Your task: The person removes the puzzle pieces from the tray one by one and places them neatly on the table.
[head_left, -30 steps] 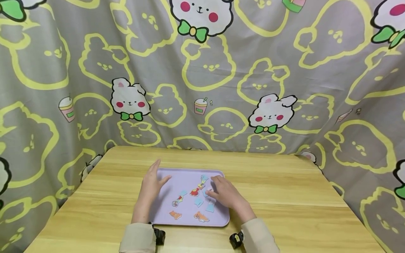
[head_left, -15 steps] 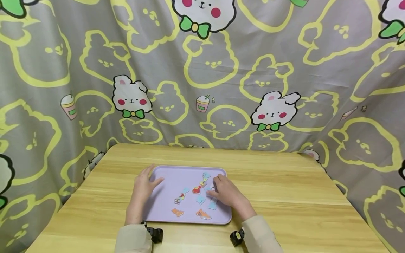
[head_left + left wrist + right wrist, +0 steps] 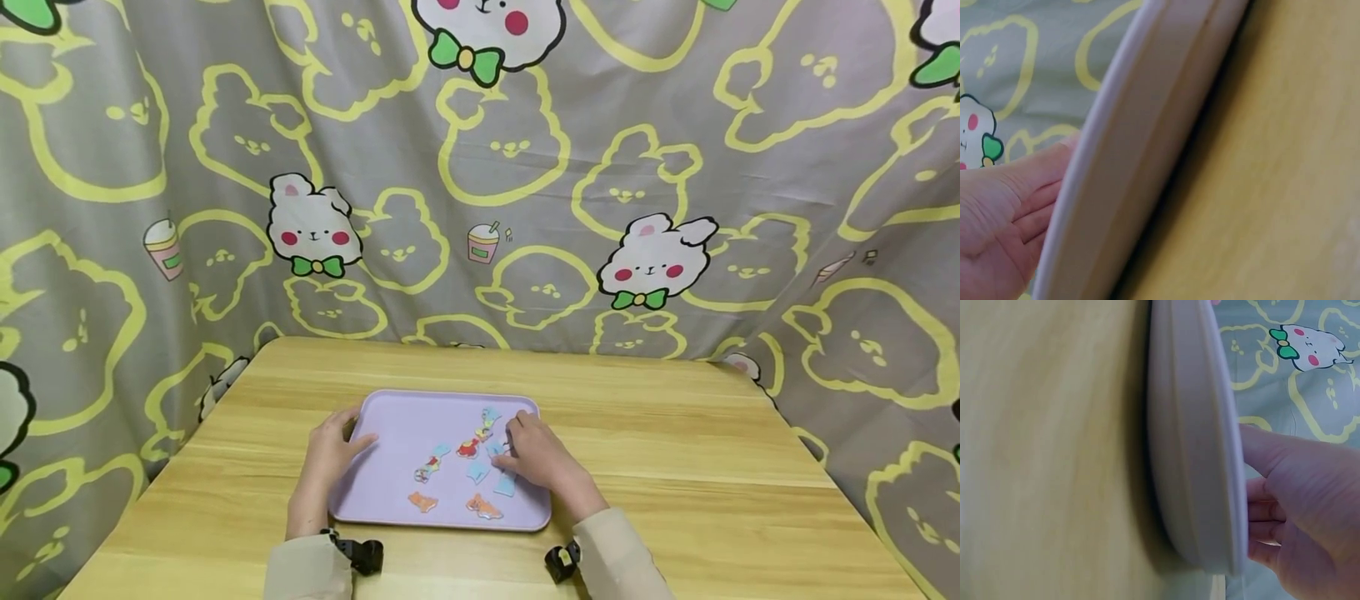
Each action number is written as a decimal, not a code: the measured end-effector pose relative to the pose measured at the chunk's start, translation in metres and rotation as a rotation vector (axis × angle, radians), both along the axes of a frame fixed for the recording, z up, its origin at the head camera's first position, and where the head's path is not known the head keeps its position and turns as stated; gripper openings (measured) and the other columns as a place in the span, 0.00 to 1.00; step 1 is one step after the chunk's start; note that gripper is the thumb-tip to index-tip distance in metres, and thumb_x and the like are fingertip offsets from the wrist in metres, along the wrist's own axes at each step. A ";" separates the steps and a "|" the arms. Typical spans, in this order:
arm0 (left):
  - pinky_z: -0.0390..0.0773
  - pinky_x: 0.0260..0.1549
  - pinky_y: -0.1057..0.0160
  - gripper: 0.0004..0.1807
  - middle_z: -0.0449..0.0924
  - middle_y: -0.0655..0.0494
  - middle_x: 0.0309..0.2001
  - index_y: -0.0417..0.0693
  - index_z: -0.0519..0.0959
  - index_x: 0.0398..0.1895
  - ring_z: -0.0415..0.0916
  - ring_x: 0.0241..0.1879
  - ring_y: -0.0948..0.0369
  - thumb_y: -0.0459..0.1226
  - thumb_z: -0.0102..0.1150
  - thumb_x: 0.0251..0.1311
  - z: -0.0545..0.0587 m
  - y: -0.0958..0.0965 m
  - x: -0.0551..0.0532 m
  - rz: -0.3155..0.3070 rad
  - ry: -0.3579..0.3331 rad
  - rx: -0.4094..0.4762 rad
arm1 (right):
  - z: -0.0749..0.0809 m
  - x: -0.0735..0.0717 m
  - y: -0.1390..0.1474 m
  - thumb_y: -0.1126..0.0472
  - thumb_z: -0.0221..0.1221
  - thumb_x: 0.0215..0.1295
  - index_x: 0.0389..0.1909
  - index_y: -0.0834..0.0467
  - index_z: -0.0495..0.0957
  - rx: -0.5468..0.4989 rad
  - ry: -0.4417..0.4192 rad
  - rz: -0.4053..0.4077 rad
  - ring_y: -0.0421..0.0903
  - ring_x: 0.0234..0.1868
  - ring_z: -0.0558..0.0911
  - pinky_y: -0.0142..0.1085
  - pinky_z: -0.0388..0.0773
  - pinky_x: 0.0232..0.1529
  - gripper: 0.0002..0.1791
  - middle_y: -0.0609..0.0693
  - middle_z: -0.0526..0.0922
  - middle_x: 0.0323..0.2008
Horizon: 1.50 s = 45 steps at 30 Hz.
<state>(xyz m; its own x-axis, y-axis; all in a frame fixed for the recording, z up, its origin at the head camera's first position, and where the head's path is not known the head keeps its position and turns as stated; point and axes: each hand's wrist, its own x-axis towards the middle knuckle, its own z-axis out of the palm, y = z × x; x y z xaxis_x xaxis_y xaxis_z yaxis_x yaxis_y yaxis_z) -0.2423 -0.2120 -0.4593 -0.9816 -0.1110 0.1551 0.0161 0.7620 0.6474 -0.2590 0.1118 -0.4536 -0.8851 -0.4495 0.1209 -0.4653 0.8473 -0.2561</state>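
"While the left grip (image 3: 327, 454) sits at the left rim of the smooth lilac tray (image 3: 382, 492) with rounded corners, how wide is it?"

"Wide, with the thumb well apart from the fingers. Whether it touches the rim, I can't tell."

"And the right grip (image 3: 542, 454)?"

"Over the tray's right side, its thumb tip beside the flat light-blue pieces (image 3: 477, 472). The fingertips are partly hidden, so I can't tell whether it pinches one."

"What else lies near?"

"A red-and-yellow printed piece (image 3: 468, 449) with a wavy edge, just left of that thumb. Two flat orange pieces (image 3: 483, 506), irregular in outline, lie near the front rim. A slim multicoloured group (image 3: 431, 463) slants mid-tray, between both grips."

"And underneath?"

"A yellowish wood-grain desk (image 3: 675, 467), before a softly folded grey cloth curtain (image 3: 405, 150)."
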 end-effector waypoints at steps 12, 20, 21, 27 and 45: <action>0.66 0.66 0.38 0.29 0.69 0.30 0.64 0.33 0.70 0.65 0.64 0.66 0.34 0.35 0.63 0.62 -0.008 -0.007 0.001 0.017 -0.083 0.021 | -0.003 -0.005 0.000 0.47 0.67 0.59 0.39 0.64 0.75 0.015 0.031 0.021 0.42 0.33 0.67 0.38 0.73 0.37 0.24 0.50 0.71 0.34; 0.62 0.69 0.39 0.28 0.67 0.32 0.67 0.38 0.70 0.66 0.61 0.69 0.36 0.34 0.61 0.63 -0.012 -0.012 -0.001 0.035 -0.097 0.071 | -0.002 -0.007 -0.001 0.45 0.67 0.59 0.38 0.64 0.76 0.030 0.051 0.024 0.42 0.32 0.66 0.37 0.72 0.35 0.24 0.49 0.71 0.33; 0.62 0.69 0.40 0.28 0.67 0.33 0.68 0.38 0.70 0.66 0.61 0.69 0.36 0.34 0.61 0.63 -0.013 -0.013 -0.001 0.037 -0.096 0.078 | -0.002 -0.007 -0.001 0.45 0.67 0.58 0.38 0.64 0.76 0.036 0.056 0.027 0.42 0.32 0.66 0.37 0.72 0.35 0.25 0.49 0.71 0.33; 0.61 0.70 0.41 0.27 0.67 0.34 0.68 0.39 0.71 0.66 0.60 0.70 0.37 0.35 0.61 0.63 -0.016 -0.015 -0.002 0.046 -0.096 0.119 | -0.002 -0.008 -0.003 0.44 0.67 0.58 0.35 0.64 0.76 0.068 0.099 0.048 0.42 0.31 0.66 0.37 0.71 0.34 0.25 0.49 0.71 0.31; 0.58 0.72 0.41 0.28 0.66 0.35 0.69 0.41 0.70 0.67 0.59 0.71 0.38 0.35 0.60 0.64 -0.018 -0.017 -0.002 0.044 -0.111 0.171 | -0.005 -0.010 -0.004 0.52 0.71 0.51 0.33 0.65 0.79 -0.064 0.087 0.055 0.41 0.33 0.68 0.38 0.76 0.40 0.20 0.49 0.72 0.32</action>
<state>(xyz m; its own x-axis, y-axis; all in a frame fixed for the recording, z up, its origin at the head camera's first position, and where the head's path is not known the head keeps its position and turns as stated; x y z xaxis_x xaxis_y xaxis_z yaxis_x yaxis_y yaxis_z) -0.2438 -0.2286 -0.4777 -0.9852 -0.1701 0.0214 -0.0937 0.6389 0.7636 -0.2688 0.1073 -0.4582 -0.8443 -0.4858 0.2260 -0.5332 0.8034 -0.2651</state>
